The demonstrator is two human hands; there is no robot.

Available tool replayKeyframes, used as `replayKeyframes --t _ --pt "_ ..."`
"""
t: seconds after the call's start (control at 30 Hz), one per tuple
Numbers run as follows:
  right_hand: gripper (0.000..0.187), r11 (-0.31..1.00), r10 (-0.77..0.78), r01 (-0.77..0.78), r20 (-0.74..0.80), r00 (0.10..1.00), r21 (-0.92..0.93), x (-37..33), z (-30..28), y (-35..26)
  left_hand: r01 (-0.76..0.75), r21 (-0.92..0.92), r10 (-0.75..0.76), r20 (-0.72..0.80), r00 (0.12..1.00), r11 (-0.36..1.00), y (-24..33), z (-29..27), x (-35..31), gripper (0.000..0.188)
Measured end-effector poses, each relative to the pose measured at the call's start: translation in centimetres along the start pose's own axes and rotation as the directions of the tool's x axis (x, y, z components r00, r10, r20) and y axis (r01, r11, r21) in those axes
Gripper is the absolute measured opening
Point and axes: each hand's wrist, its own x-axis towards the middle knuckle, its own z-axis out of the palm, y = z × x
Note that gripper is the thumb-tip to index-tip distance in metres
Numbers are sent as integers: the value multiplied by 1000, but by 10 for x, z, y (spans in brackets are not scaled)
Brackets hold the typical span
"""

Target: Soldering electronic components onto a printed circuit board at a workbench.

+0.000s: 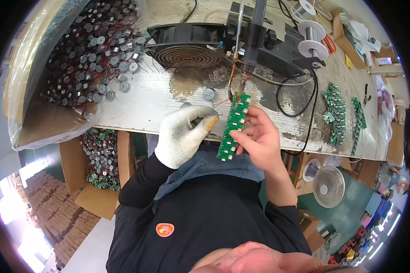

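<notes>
A rounded orange-red badge with a pale edge and a white-and-yellow emblem marks the front of a person's black top, the one sign distinct enough to make out; any lettering there, or elsewhere around the counter, is too small to read.

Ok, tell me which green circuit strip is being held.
The strip in the ungloved right hand, its far end close to the soldering tip; the other green boards lie at the right of the workbench, away from both hands.
</notes>
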Motion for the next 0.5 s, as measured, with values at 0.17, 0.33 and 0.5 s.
replayKeyframes --t 0.17,0.33,0.5 --pt "49 1000 -6 6 7 1000 -4 -1 0 0 58 -78 -59 -9 998 995 9 10 3 15" --pt "49 999 -28 28 -2 1000 19 0 -1 1 67 -84 -69 -15 998 994 13 15 5 15" --pt "50 998 -46 46 3 999 41 1 0 3 115 -194 -127 -49 991 974 10 19 6 14"
